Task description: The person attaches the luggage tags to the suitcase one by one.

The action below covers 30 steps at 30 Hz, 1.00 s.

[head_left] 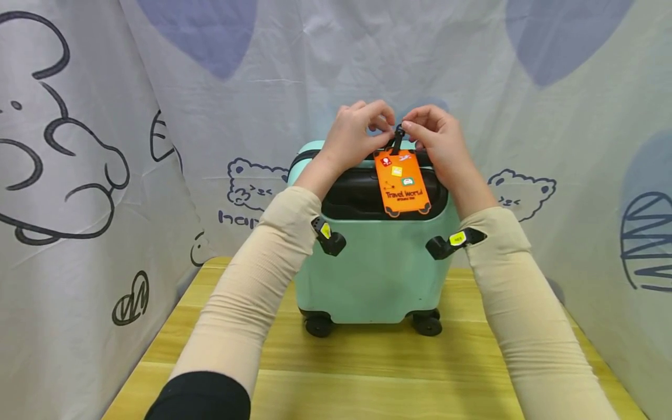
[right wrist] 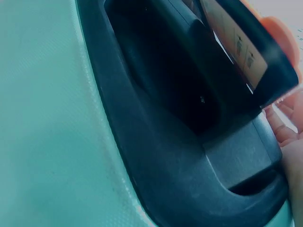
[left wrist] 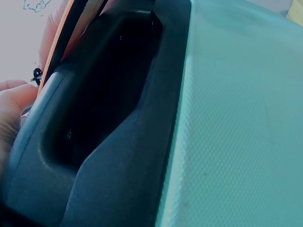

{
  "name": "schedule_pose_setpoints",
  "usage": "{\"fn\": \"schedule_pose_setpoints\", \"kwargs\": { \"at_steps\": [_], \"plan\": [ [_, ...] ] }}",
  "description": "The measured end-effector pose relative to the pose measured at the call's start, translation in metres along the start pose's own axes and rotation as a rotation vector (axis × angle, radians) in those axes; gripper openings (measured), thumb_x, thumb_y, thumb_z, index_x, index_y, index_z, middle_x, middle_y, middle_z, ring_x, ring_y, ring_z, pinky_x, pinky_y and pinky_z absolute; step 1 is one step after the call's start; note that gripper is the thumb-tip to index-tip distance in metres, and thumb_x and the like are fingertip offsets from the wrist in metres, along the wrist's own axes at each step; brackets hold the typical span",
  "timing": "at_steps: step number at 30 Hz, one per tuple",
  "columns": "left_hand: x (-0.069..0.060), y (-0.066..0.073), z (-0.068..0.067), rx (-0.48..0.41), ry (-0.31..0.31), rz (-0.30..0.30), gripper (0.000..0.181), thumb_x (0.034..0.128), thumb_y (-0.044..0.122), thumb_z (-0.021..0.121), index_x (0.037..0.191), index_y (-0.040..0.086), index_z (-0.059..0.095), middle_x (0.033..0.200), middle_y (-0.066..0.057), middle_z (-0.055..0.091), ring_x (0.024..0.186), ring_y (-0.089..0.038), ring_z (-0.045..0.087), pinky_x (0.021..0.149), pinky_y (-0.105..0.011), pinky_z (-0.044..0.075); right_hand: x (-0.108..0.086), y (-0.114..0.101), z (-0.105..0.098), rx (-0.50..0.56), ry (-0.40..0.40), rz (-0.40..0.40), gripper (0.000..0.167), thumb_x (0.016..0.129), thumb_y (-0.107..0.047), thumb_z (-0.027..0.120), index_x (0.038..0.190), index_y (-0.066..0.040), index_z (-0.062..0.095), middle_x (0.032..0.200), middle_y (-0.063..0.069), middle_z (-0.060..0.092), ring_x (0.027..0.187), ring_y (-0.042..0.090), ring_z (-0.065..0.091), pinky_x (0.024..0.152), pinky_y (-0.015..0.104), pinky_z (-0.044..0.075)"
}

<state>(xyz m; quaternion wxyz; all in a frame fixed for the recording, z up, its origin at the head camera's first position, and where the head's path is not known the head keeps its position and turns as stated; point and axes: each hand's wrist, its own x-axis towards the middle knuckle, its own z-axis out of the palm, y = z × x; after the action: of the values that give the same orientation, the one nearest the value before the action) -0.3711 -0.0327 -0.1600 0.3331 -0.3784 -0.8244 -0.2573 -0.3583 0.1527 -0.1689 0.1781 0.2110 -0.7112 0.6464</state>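
Note:
A mint-green suitcase (head_left: 373, 268) stands upright with a black recessed panel (head_left: 349, 195) near its top. In front of that panel hangs an orange luggage tag (head_left: 401, 184) printed "Travel World", its black strap (head_left: 398, 140) running upward. My right hand (head_left: 441, 137) pinches the upper end of the strap between thumb and fingertips. Close beside it, my left hand (head_left: 357, 131) has curled fingers and its thumb at the strap's left side. In the left wrist view, a small black strap end (left wrist: 37, 73) shows by the left fingertips. The right wrist view shows the tag (right wrist: 241, 47) edge-on.
The suitcase rests on black wheels (head_left: 318, 325) on a wooden table (head_left: 367, 373). A pale curtain (head_left: 325, 64) with cartoon drawings hangs behind and along both sides. Each wrist wears a small black camera (head_left: 331, 238).

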Motion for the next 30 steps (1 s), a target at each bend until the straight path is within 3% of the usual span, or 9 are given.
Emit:
{"fn": "schedule_pose_setpoints", "kwargs": {
  "at_steps": [5, 15, 24, 30],
  "plan": [
    [-0.0002, 0.0021, -0.0014, 0.008, 0.000, 0.001, 0.017, 0.0948, 0.021, 0.063, 0.110, 0.016, 0.070, 0.099, -0.001, 0.076, 0.097, -0.019, 0.056, 0.093, -0.036, 0.036, -0.0009, -0.0002, -0.0017, -0.016, -0.016, -0.035, 0.003, 0.094, -0.014, 0.064, 0.092, -0.015, 0.067, 0.085, -0.004, 0.059, 0.079, 0.014, 0.051, 0.069, 0.024, 0.041],
    [0.0016, 0.0029, -0.0006, -0.031, 0.019, -0.016, 0.016, 0.0943, 0.018, 0.063, 0.108, 0.013, 0.070, 0.101, -0.003, 0.076, 0.097, -0.020, 0.058, 0.091, -0.032, 0.040, -0.0052, -0.0013, -0.0044, -0.058, 0.007, -0.093, 0.007, 0.091, -0.010, 0.067, 0.095, -0.012, 0.073, 0.088, -0.007, 0.063, 0.084, 0.014, 0.052, 0.069, 0.023, 0.045],
    [0.0011, 0.0016, 0.0004, -0.070, 0.015, -0.043, 0.016, 0.0943, 0.018, 0.064, 0.108, 0.012, 0.070, 0.101, -0.004, 0.076, 0.097, -0.020, 0.057, 0.091, -0.031, 0.041, -0.0094, -0.0011, -0.0004, -0.186, 0.025, -0.161, 0.010, 0.088, -0.013, 0.072, 0.096, -0.008, 0.073, 0.087, -0.011, 0.061, 0.089, 0.012, 0.052, 0.075, 0.022, 0.045],
    [0.0000, -0.0009, -0.0004, -0.093, 0.008, -0.094, 0.019, 0.0938, 0.027, 0.063, 0.109, 0.019, 0.070, 0.099, 0.002, 0.073, 0.099, -0.016, 0.046, 0.093, -0.031, 0.034, -0.0098, 0.0009, 0.0026, -0.285, 0.071, -0.216, 0.017, 0.090, -0.015, 0.070, 0.100, -0.002, 0.071, 0.088, -0.014, 0.058, 0.091, 0.009, 0.050, 0.078, 0.022, 0.044]
  ]
}}
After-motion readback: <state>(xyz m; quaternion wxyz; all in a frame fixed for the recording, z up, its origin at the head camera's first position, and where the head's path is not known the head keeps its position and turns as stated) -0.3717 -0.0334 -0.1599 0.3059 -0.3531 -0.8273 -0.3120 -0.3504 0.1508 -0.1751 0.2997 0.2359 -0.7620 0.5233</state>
